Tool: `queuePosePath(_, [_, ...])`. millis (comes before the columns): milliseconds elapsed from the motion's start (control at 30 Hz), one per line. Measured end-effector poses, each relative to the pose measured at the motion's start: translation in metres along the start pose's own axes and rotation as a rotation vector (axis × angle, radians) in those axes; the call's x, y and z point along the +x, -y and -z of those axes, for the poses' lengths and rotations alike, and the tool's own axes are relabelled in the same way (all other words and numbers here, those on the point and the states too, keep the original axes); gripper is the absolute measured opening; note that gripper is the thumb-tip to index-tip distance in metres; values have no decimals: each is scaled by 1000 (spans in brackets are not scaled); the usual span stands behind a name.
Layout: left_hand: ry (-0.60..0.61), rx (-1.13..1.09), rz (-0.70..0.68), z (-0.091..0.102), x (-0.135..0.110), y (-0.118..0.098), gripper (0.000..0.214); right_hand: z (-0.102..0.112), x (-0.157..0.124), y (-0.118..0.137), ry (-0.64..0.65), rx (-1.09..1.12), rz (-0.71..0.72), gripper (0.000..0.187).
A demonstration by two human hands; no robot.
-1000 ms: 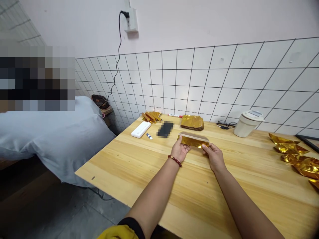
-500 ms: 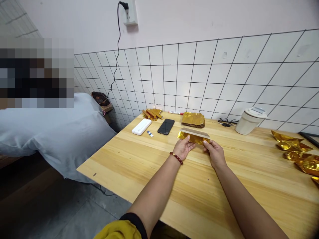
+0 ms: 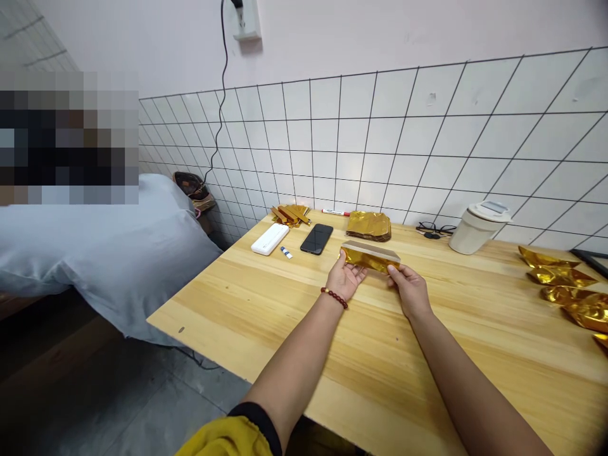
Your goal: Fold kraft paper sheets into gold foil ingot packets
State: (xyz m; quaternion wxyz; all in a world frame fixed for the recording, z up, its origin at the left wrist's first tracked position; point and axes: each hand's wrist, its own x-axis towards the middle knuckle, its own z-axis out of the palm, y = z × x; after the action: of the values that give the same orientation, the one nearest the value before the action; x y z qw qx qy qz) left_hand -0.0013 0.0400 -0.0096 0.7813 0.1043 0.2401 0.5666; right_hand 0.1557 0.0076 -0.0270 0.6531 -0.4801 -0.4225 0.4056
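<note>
A folded sheet of gold foil paper (image 3: pixel 369 256) with a pale inner side is held just above the wooden table (image 3: pixel 294 316). My left hand (image 3: pixel 346 277), with a red bead bracelet on its wrist, pinches the paper's left end. My right hand (image 3: pixel 409 288) pinches the right end. Both hands are closed on the paper. Behind it lies a stack of gold foil sheets (image 3: pixel 368 225).
Near the back edge lie a black phone (image 3: pixel 316 238), a white power bank (image 3: pixel 270 239), a small white tube (image 3: pixel 285 253), gold strips (image 3: pixel 291 215), a red marker (image 3: pixel 335 212), glasses (image 3: pixel 433 230) and a white mug (image 3: pixel 477 227). Folded gold pieces (image 3: pixel 565 288) sit at the right. A grey-covered bed (image 3: pixel 95 253) stands left.
The view has tilted slightly. The hands have shifted a little along the gold paper and still hold it in the same spot.
</note>
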Motion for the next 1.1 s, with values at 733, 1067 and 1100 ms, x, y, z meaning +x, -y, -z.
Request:
queuePosePath(733, [16, -17, -27, 1, 2, 2, 18, -4, -4, -8, 103, -176, 52, 47])
queuePosePath(1067, [-20, -27, -85, 1, 4, 5, 29, 3, -4, -2, 223, -86, 107, 49])
queuePosePath(1100, [-25, -32, -79, 1, 4, 5, 28, 3, -3, -3, 204, -104, 115, 47])
